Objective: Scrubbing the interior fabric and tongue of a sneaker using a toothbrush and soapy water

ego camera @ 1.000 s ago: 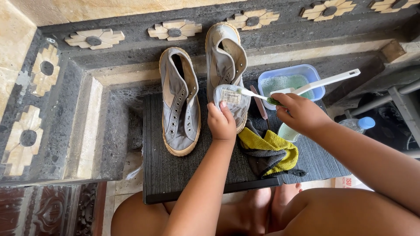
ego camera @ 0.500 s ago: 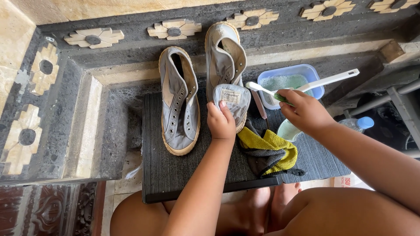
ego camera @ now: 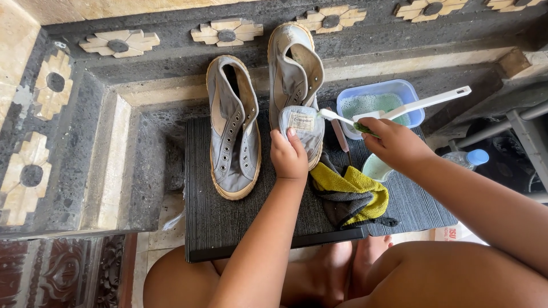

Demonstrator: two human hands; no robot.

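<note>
Two grey high-top canvas shoes without laces stand on a dark ribbed mat (ego camera: 228, 228). The left shoe (ego camera: 233, 125) lies flat. On the right shoe (ego camera: 294, 68), my left hand (ego camera: 289, 157) grips the pulled-out tongue (ego camera: 302, 126) from below. My right hand (ego camera: 394, 145) holds a small toothbrush (ego camera: 337, 117) whose head points at the tongue's right edge. My right wrist passes over a pale green cup (ego camera: 377, 168).
A clear blue tub (ego camera: 379, 105) of foamy water sits behind my right hand with a long white brush (ego camera: 428, 102) resting across it. A yellow and grey cloth (ego camera: 348, 194) lies crumpled on the mat. A plastic bottle (ego camera: 468, 159) is at right. Stone step surrounds the mat.
My right hand has drawn the toothbrush a little to the right, off the tongue's face toward its edge. My left hand and both shoes have stayed put.
</note>
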